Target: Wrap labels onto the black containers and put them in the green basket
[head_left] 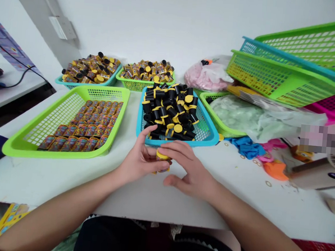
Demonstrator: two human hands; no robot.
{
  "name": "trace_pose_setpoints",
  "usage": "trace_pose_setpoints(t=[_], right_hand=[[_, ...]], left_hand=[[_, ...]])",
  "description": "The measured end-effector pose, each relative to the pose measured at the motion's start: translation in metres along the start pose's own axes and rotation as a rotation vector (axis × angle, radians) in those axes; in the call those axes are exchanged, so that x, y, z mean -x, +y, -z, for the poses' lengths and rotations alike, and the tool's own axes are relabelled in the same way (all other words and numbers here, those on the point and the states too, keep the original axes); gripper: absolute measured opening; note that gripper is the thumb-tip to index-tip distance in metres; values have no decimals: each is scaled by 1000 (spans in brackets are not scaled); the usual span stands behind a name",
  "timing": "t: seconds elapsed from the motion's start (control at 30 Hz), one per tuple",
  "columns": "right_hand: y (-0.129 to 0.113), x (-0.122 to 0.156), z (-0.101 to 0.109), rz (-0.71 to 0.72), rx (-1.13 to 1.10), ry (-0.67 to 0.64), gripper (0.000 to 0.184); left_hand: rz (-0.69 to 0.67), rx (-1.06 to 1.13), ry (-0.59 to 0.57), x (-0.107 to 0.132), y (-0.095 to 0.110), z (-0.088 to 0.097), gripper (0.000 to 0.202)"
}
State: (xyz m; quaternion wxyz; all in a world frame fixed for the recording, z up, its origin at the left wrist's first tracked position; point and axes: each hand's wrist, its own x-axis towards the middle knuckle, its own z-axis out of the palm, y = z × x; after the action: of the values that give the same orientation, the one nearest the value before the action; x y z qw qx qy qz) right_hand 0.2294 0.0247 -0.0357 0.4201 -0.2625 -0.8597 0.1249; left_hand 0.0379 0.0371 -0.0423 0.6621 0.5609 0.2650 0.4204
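Both my hands meet at the table's middle, just in front of a blue basket. My left hand [141, 158] curls around a small yellow-capped bottle [162, 158], hiding much of its body. My right hand [188, 168] rests its fingers over the cap, its thumb lower down. Black tubes with yellow caps and rings [168, 112] lie heaped in the blue basket [177, 143], whose near rim is close to my fingertips. To the left, a green basket [106, 91] holds rows of labelled packets [82, 128].
Two baskets of yellow-and-black items stand at the back. On the right are a green basket with a pale plastic bag, stacked empty baskets, a pink bag, blue and pink rubber pieces, and a small fan [324, 172]. The white table's front edge [159, 218] runs below my arms.
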Motion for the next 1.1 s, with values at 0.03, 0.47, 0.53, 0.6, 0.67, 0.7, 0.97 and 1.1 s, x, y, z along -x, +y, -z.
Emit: trace_pose_setpoints(t=[0.03,0.47,0.53,0.6,0.67,0.7,0.97,1.1], right_hand=[[0,0,-1,23,55,-7,53],[1,1,-2,248,215,58,47],[3,2,-2,307,398,63,43],[3,3,-4,341,548,67,38],[2,3,-9,344,625,71,35],[1,3,-11,340,641,79,34],[7,-27,12,-72,392,167,64],[53,-62,34,-638,490,-277,41]], left_hand=[[9,27,16,-1,0,0,109],[7,114,-37,3,4,-1,122],[-24,-9,61,5,5,-3,117],[-46,-140,158,8,4,-6,111],[-54,-265,243,11,4,-8,105],[-55,-322,280,12,5,-10,101],[-157,-894,195,26,52,7,25],[-130,-1159,318,30,93,57,32]])
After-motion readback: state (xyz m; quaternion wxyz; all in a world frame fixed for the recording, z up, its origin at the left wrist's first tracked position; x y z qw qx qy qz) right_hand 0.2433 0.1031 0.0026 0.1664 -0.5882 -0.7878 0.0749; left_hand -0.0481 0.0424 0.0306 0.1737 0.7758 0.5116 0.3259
